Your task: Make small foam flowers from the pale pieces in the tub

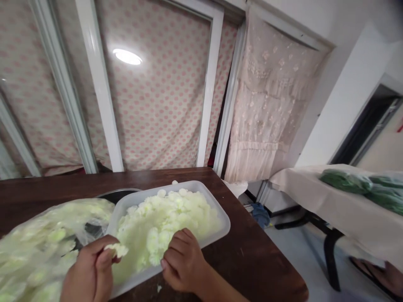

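My left hand (91, 268) pinches a small pale cauliflower floret (117, 250) between thumb and fingers, above the near left side of a white plastic tub (225, 226). Loose cauliflower florets (176, 214) heap up inside the tub. At its near rim is my right hand (184, 260), fingers curled together. What those fingers hold, if anything, is hidden. Left of the tub lies a clear plastic bag (47, 243) full of larger pale florets, close to my left hand.
The tub and bag rest on a dark wooden table (258, 268). A dark round pan or tray (118, 193) shows partly behind them. Bagged green vegetables (346, 181) lie on a cloth-covered table (302, 178) at right, with a person's foot (374, 274) below. Curtained glass doors (157, 96) stand behind.
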Demonstrator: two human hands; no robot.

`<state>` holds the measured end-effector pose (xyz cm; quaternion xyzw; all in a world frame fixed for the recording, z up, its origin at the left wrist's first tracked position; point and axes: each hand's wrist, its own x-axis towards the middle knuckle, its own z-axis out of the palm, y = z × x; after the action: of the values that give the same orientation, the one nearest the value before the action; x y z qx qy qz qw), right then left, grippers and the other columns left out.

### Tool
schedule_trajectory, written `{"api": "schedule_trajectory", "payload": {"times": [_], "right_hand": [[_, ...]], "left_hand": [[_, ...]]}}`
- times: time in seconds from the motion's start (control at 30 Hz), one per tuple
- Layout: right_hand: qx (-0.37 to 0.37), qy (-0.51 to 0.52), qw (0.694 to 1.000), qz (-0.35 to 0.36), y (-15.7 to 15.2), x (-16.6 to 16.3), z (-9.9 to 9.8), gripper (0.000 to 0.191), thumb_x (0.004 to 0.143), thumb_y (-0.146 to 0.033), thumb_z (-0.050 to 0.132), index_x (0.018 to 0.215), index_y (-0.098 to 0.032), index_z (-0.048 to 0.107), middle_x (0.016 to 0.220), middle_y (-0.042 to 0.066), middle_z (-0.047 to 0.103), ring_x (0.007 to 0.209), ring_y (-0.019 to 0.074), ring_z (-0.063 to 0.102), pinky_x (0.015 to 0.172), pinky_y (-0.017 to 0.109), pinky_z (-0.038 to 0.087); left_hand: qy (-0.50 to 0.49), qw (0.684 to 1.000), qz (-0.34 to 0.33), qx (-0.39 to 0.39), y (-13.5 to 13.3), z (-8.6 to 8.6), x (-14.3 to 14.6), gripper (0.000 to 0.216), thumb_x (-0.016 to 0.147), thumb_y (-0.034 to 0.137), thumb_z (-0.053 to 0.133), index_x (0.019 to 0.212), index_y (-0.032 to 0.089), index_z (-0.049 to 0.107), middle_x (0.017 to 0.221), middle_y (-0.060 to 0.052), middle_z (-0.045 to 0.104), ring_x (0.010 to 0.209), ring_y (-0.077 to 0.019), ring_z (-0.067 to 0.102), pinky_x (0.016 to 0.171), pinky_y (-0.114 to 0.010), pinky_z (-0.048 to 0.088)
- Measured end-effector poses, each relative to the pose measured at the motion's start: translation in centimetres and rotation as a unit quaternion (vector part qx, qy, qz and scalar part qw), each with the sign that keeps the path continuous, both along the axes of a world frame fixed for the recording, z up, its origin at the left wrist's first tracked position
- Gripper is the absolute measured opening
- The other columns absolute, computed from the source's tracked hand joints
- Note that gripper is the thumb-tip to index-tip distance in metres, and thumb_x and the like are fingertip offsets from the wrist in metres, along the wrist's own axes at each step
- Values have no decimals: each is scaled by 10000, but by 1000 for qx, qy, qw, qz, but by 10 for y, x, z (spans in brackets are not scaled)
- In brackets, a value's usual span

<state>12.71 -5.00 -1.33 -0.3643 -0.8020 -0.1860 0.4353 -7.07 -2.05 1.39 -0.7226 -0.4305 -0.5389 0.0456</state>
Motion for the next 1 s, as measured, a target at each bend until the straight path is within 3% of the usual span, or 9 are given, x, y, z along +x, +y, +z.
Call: {"api": "schedule_trajectory", "payload": {"times": [0.17,0.33,0.43,0.6,0.73,0.83,0.93,1.0], "right_hand": [[-160,85,983,30,-12,-2,11,93,791,-214,421,824,-167,494,792,51,509,787,178,438,722,334,363],[-244,123,960,57,-24,-6,15,294,833,-220,435,1116,-163,377,1004,90,496,920,203,438,804,366,377],[-235,105,964,60,-22,-9,13,150,872,-214,368,1000,-160,428,931,82,510,865,194,452,746,340,394],[-149,44,988,13,-1,-12,25,221,890,-200,307,716,-168,440,706,59,503,671,173,429,596,295,360],[-79,-2,995,59,9,-8,69,252,879,-219,351,636,-187,411,625,19,483,625,151,408,616,281,342],[-93,36,989,112,6,-5,107,308,909,-274,293,628,-187,387,595,-4,452,594,128,410,591,256,322],[-150,114,969,163,6,-6,129,334,908,-342,317,616,-186,360,571,-30,412,536,94,395,544,225,300],[-155,176,957,169,12,-7,132,355,898,-377,337,597,-188,337,540,-42,359,497,84,357,512,222,276]], "left_hand": [[116,990,-85,11,11,1,12,138,879,272,353,842,193,461,547,42,579,453,-92,572,441,-154,442],[190,967,-170,22,0,1,21,88,865,215,415,891,217,500,747,20,641,658,-98,622,605,-170,473],[198,956,-217,-14,-8,-1,24,131,861,189,417,943,227,512,783,12,641,693,-104,612,633,-185,460],[80,958,-228,-154,-11,3,37,140,861,197,358,875,181,497,700,-7,604,613,-120,567,587,-225,436],[-50,924,-304,-226,-12,29,47,132,868,265,364,863,167,452,577,24,539,533,-111,499,551,-227,405],[-133,872,-398,-255,-13,55,52,215,863,362,396,829,158,459,545,31,510,505,-96,470,514,-211,374],[-204,830,-458,-244,-9,75,58,285,843,436,423,794,157,454,474,62,431,412,-64,370,455,-193,305],[-225,834,-451,-224,-3,82,64,297,842,451,421,764,165,436,470,73,385,406,-57,325,442,-188,273]]}}
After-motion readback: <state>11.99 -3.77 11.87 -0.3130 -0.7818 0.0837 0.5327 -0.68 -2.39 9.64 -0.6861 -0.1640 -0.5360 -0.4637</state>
